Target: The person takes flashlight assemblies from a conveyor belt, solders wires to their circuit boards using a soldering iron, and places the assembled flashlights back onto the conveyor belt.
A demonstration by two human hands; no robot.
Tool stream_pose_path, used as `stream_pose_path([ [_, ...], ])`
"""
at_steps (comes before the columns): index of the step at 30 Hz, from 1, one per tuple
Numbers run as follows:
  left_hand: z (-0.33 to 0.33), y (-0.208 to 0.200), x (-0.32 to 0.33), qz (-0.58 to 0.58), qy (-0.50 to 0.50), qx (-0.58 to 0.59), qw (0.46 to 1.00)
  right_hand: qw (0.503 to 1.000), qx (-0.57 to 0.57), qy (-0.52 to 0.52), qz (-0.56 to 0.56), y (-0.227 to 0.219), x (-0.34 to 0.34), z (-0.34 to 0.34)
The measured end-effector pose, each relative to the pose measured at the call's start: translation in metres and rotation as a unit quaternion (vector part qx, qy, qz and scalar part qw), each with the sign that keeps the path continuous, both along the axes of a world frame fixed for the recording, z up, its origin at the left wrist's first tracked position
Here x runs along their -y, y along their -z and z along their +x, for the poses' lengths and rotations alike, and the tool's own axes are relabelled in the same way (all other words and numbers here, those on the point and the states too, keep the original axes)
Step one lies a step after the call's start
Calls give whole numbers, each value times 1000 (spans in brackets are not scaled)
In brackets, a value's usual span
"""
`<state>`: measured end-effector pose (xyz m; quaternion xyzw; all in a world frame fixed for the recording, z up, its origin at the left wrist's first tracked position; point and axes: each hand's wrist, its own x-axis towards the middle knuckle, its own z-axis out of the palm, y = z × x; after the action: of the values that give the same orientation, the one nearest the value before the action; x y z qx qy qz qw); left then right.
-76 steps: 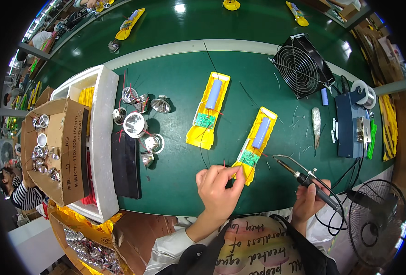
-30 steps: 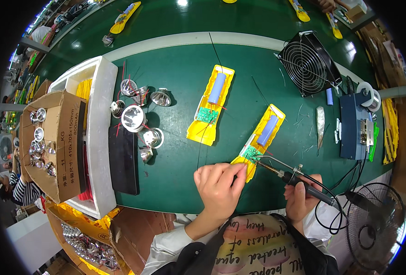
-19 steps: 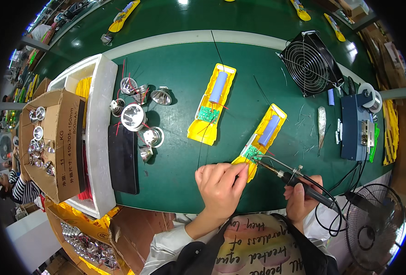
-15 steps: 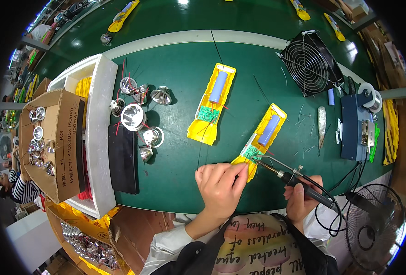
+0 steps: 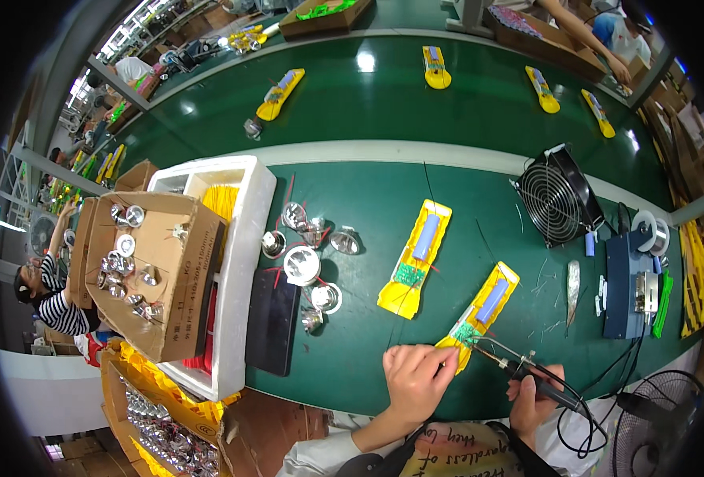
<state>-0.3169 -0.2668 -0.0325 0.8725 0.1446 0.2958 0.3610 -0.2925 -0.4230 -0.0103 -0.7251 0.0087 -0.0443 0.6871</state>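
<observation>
My right hand grips the black handle of a soldering iron with a thin bent metal tube along it. Its tip reaches the green circuit board in a yellow housing, which also holds a blue cylindrical cell. At that housing's lower end, my left hand is closed, thumb and forefinger pinched against its edge; what lies between the fingertips is hidden. Left of it lies a second yellow housing with a blue cell, a green board and dark wires.
Several silver reflector cups lie left, beside a dark flat tray, a white foam box and a cardboard box. A black fan, blue soldering station and solder spool stand right. More housings lie beyond the ledge.
The view has tipped upward, so the bench sits lower and further right, and more of the far side shows. Both hands stay at the same housing, iron tip still at the board.
</observation>
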Motion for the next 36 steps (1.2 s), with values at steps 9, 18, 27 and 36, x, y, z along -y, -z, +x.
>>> stream_pose_path([
  [9,0,0,1,-1,-1,0,1000,1000,-13,-3,1,-4,1,-1],
  [18,3,1,0,0,3,6,1000,1000,-8,21,15,-1,9,0],
  [27,4,4,1,13,-12,16,1000,998,22,31,58,-5,12,4],
  [36,5,3,0,10,-17,8,1000,999,15,22,47,-5,7,8],
])
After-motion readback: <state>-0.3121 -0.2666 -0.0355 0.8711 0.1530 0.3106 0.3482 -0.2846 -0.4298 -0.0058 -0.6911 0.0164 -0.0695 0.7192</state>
